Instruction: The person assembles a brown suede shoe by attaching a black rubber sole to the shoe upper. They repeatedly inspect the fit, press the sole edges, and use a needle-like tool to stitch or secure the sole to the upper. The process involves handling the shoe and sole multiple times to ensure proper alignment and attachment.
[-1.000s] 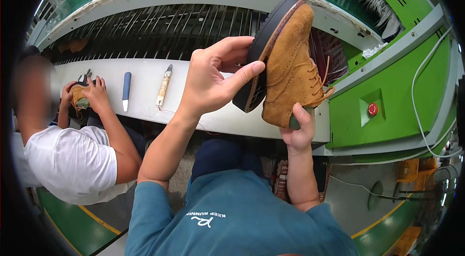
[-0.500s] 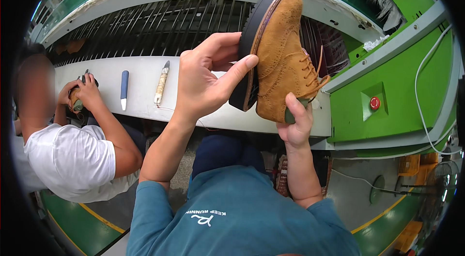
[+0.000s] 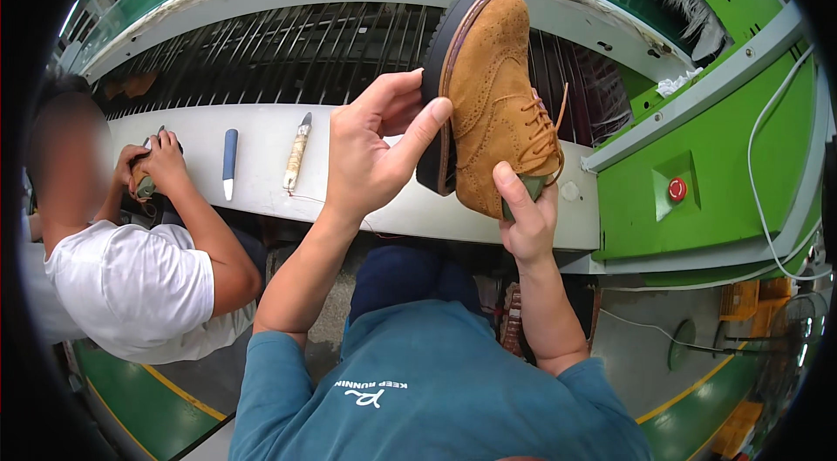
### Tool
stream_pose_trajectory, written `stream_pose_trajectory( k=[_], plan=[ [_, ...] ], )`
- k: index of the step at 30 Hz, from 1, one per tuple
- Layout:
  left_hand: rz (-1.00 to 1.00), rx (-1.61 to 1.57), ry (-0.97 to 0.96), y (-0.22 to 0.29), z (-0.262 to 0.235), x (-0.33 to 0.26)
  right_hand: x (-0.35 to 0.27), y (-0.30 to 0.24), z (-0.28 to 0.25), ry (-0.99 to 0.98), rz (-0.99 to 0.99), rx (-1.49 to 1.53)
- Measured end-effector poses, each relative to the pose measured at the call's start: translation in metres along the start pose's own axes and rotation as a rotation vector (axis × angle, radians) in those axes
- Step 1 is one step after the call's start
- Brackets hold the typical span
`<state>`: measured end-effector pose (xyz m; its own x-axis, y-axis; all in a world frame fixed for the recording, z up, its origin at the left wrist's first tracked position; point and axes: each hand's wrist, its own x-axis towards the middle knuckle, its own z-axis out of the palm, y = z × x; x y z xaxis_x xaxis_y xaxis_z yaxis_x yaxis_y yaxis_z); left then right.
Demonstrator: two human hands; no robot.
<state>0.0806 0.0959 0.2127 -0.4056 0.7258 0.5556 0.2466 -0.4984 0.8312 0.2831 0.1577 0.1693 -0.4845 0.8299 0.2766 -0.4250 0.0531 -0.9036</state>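
Head view shows a tan suede shoe [image 3: 497,104] held up over the white ledge [image 3: 261,173] of a green machine, toe pointing far, dark sole turned left. The left hand [image 3: 370,152] grips the sole edge, thumb pressed on the welt and fingers curled behind the sole. The right hand [image 3: 527,217] is closed around the near end of the shoe at the heel opening, where something green, perhaps a last, shows; laces [image 3: 545,125] hang loose just above it.

The shoe looks moderately heavy for its size, judged by the thick sole. The sole seems stiff and gives a firm hold; the suede upper is softer, not slippery, and likely to mark under dirty or hard fingers, so the sole edge and heel are the safer places to grip.

On the ledge to the left lie a blue-handled tool [image 3: 228,163] and a pale-handled knife [image 3: 296,152], well apart from the shoe. Far left, a co-worker in a white shirt [image 3: 131,287] holds a small object in both hands.
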Motion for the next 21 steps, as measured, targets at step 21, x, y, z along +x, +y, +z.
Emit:
stream_pose_trajectory(
  k=[21],
  plan=[
    [-0.042,-0.322,-0.171,-0.031,-0.007,0.035,-0.01,-0.031,0.0,-0.138,0.047,-0.437]
  ],
)
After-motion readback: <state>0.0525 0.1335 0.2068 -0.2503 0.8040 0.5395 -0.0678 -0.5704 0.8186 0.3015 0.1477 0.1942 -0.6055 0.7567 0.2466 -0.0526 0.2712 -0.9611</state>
